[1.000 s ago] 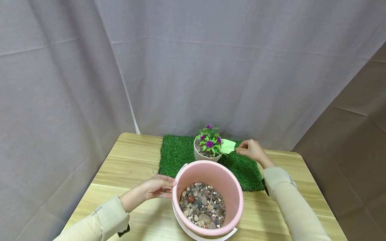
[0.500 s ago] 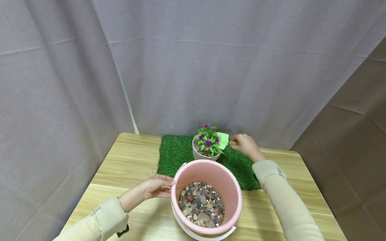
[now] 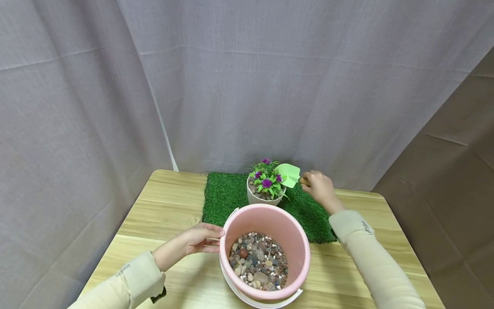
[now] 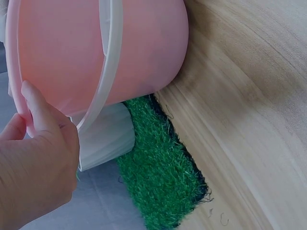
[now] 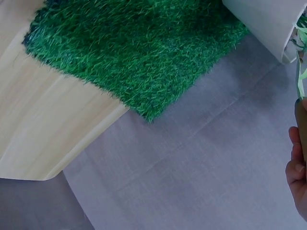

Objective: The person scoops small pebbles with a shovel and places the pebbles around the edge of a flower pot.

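Note:
My right hand (image 3: pixel 319 188) grips the wooden handle (image 5: pixel 301 125) of a small trowel with a pale green blade (image 3: pixel 289 175). The blade sits at the right rim of a white flowerpot (image 3: pixel 256 199), beside a plant (image 3: pixel 267 178) with purple flowers and green leaves. Stones cover the top of the pot. My left hand (image 3: pixel 201 239) holds the left rim of a pink bucket (image 3: pixel 302 257), thumb on the rim and fingers against the outer wall. Mixed pebbles (image 3: pixel 259 262) lie in the bottom of the bucket.
Under the pot lies a green artificial grass mat (image 3: pixel 225 195) at the back of the wooden table (image 3: pixel 162 210). The bucket's white handle (image 4: pixel 108 67) hangs down its side. A grey curtain (image 3: pixel 247 86) stands right behind the table.
My right hand moved left with the trowel toward the plant, then slightly back right, and the blade now sits a little higher. My left hand stays at the bucket rim.

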`<state>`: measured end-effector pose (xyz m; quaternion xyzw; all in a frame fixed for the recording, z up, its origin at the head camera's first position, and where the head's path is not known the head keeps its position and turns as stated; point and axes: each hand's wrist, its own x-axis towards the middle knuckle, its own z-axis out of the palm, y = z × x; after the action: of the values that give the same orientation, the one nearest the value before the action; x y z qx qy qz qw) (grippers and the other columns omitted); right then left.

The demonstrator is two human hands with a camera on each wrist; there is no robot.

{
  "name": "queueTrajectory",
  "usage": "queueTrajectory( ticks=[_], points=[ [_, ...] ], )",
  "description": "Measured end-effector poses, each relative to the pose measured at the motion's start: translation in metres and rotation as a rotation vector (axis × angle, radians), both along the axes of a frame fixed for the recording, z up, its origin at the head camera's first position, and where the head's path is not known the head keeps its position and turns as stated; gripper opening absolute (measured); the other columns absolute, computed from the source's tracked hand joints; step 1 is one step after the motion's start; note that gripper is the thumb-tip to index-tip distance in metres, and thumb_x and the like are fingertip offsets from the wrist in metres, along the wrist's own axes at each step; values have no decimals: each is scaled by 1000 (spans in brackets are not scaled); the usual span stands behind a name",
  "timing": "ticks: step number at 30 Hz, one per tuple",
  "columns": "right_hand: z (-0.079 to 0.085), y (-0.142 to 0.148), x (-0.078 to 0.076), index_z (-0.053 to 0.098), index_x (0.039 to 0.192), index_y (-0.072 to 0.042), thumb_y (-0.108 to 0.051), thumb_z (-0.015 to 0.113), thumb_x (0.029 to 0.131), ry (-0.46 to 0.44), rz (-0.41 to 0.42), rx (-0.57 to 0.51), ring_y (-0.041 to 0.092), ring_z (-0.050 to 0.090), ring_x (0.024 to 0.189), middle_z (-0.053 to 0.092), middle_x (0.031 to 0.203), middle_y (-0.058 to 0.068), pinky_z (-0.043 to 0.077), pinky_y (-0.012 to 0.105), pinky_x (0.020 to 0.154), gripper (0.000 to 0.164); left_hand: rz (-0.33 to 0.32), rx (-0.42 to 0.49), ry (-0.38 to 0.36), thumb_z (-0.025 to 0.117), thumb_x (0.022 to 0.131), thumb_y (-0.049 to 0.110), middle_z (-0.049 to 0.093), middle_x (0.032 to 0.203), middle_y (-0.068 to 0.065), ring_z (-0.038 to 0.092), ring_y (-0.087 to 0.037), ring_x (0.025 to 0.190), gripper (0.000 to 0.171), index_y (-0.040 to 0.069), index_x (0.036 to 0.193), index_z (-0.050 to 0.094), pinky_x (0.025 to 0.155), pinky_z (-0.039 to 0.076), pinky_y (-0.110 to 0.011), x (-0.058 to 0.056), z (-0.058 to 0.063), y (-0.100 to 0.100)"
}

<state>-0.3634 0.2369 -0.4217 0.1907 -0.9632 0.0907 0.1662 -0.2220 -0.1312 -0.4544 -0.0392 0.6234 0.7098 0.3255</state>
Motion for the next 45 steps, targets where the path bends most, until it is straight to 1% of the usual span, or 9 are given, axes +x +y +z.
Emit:
queueTrajectory(
  ticks=[3, 6, 12, 20, 26, 29, 32, 39, 45],
  points=[
    [2, 5, 4, 60, 81, -3, -10, 71, 79, 5, -10, 4, 23, 47, 65, 50, 69, 7, 43, 39, 50, 13, 1, 4, -2, 56, 91, 7, 65, 83, -2, 64, -8, 73, 37, -11, 122, 50, 83, 62, -31, 0, 0, -1],
    [7, 11, 10, 62, 85, 0, -11, 70, 81, -7, -4, 4, 24, 49, 66, 52, 71, 9, 44, 40, 51, 15, 4, 4, -2, 56, 91, 6, 65, 83, -2, 64, -8, 73, 38, -12, 124, 48, 83, 62, -30, 0, 1, -1],
    [16, 27, 32, 63, 87, 2, -10, 70, 80, -31, -6, -27, 24, 50, 65, 54, 71, 10, 42, 36, 49, 16, -7, 6, -8, 57, 91, 7, 65, 84, -2, 64, -8, 74, 40, -12, 125, 48, 83, 61, -30, 0, 2, 0],
    [25, 34, 54, 64, 83, 0, -7, 70, 79, 28, 52, -80, 21, 52, 62, 58, 71, 9, 47, 36, 51, 11, -4, 12, -14, 55, 92, 6, 64, 82, -1, 63, -7, 73, 42, -14, 127, 44, 83, 62, -29, 1, 2, 0],
    [31, 34, 68, 66, 90, 3, -9, 70, 79, -3, 37, -122, 22, 55, 65, 63, 75, 13, 50, 38, 54, 17, -1, 14, -15, 56, 92, 6, 65, 82, -1, 64, -7, 73, 37, -12, 123, 49, 83, 62, -29, 0, 1, 0],
    [34, 33, 75, 66, 94, 5, -9, 71, 79, -11, 25, -159, 26, 59, 67, 66, 81, 18, 54, 42, 56, 22, -4, 13, -16, 55, 92, 6, 65, 82, -1, 64, -7, 73, 38, -12, 124, 48, 84, 61, -30, 0, 0, 0],
    [38, 30, 82, 66, 98, 6, -9, 71, 80, -31, 27, -195, 25, 61, 67, 67, 84, 20, 55, 40, 57, 24, -6, 15, -17, 55, 92, 6, 64, 82, -1, 63, -7, 73, 40, -13, 126, 46, 84, 61, -31, 0, 0, -1],
    [46, 15, 99, 68, 94, 0, -9, 73, 78, -74, 116, -203, 9, 53, 62, 66, 78, 8, 49, 21, 51, 19, -10, 9, -20, 56, 92, 6, 64, 79, 0, 63, -7, 72, 38, -12, 124, 48, 82, 62, -29, -1, 1, -1],
    [48, -3, 113, 69, 88, -5, -8, 76, 75, -145, 243, -189, -1, 45, 59, 60, 71, -4, 46, 16, 49, 16, -9, 9, -21, 56, 91, 6, 64, 80, -1, 64, -7, 72, 37, -12, 123, 49, 82, 62, -29, 0, 2, -1]
  ],
)
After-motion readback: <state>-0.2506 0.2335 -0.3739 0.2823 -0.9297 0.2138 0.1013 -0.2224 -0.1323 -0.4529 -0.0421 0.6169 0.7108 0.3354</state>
